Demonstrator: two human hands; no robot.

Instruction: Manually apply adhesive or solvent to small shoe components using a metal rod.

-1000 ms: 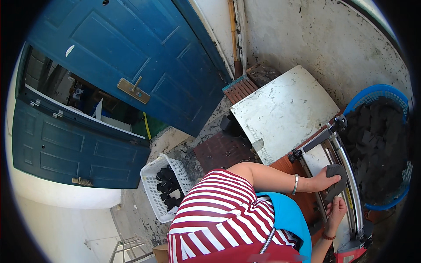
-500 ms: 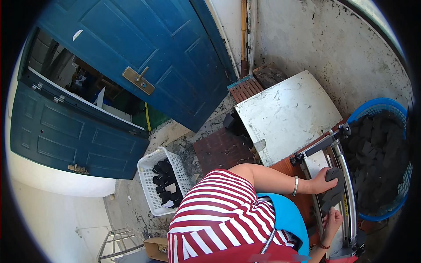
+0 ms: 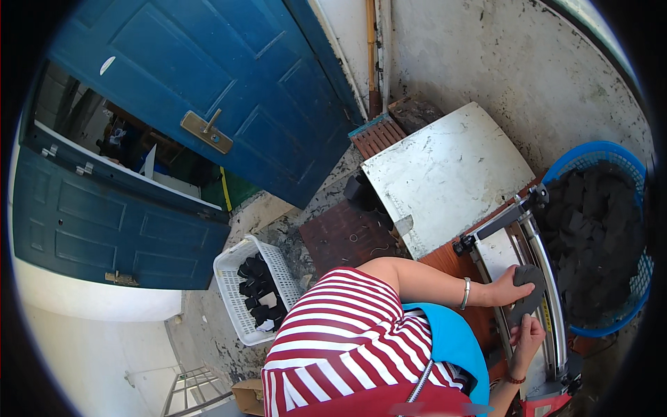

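Note:
A dark grey, flat, sole-shaped piece [image 3: 530, 290] is held between my two hands over the white bed of a frame with silver rails [image 3: 547, 285]. My left hand [image 3: 509, 287], with a silver bangle at the wrist, is closed on the piece's upper, rounded part. Around its lower, narrower end, my right hand [image 3: 529, 338] is closed, fingers bent and a red-brown bead bracelet below. Whether the piece is one layer or a stack, I cannot tell. The rail frame has a black end fitting [image 3: 535, 197] and a red base [image 3: 546, 406].
Right of the rails stands a blue basket [image 3: 556, 172] heaped with dark scraps [image 3: 597, 236]. A white board [image 3: 445, 170] lies beyond my left arm. On the floor sits a white basket [image 3: 233, 299] of black pieces, near blue doors [image 3: 208, 83] and a cardboard box [image 3: 247, 399].
The dark piece has turned between my hands, its rounded outline now facing up. My right hand has shifted slightly upward. The whole view has moved a little.

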